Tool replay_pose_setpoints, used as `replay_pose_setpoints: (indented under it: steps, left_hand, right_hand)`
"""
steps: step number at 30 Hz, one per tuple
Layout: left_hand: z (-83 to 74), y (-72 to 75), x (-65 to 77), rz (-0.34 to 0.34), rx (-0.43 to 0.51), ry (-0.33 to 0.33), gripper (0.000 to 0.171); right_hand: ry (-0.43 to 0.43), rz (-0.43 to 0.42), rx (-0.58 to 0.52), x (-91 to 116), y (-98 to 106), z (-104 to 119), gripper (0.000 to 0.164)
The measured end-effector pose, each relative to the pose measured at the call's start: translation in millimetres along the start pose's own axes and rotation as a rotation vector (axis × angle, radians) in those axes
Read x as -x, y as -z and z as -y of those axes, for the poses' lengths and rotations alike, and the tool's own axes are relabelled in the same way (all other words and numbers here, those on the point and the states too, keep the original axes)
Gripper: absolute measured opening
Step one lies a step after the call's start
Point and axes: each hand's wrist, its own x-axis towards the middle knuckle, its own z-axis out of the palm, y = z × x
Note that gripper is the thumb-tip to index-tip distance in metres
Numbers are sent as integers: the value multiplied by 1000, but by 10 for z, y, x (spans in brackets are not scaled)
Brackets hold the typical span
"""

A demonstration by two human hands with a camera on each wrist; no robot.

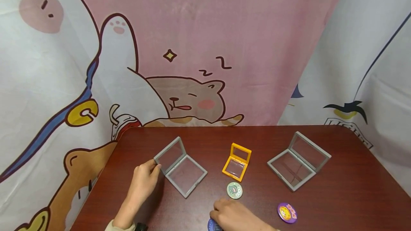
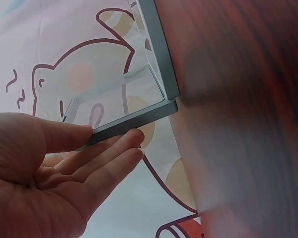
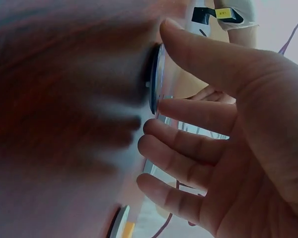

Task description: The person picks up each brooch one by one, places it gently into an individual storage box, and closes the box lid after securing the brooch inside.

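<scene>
A grey hinged display frame point(image 1: 192, 187) with clear panes stands unfolded at the left, its lid tilted up. My left hand point(image 1: 146, 177) pinches the lid's outer edge between thumb and fingers, as the left wrist view shows at the frame's rim point(image 2: 134, 120). Low in the head view, my right hand point(image 1: 236, 214) reaches over a round blue badge point(image 1: 213, 225). In the right wrist view, that hand point(image 3: 228, 134) has its fingers spread; the index fingertip is right at the badge's point(image 3: 156, 82) lower edge, and the thumb tip is just above its upper edge.
A small yellow hinged frame point(image 1: 239, 178) stands mid-table, with a round green-and-white badge point(image 1: 234, 190) in front of it. Another grey hinged frame point(image 1: 294, 188) stands unfolded at the right. A purple badge point(image 1: 287, 212) lies nearer the front. Behind the brown table point(image 1: 350, 188) hangs a printed cloth point(image 1: 257, 45).
</scene>
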Motion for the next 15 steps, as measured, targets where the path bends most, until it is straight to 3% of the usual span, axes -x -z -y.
replay_pose_setpoints:
  steps: [9,15]
  left_hand:
    - [16,-12,2,-4,2,-28,10]
    - [17,-7,4,3,3,-31,11]
  right_hand:
    - [9,73,71,-25,-17,20,15]
    - [-16,110,25,-62,-7,43,16]
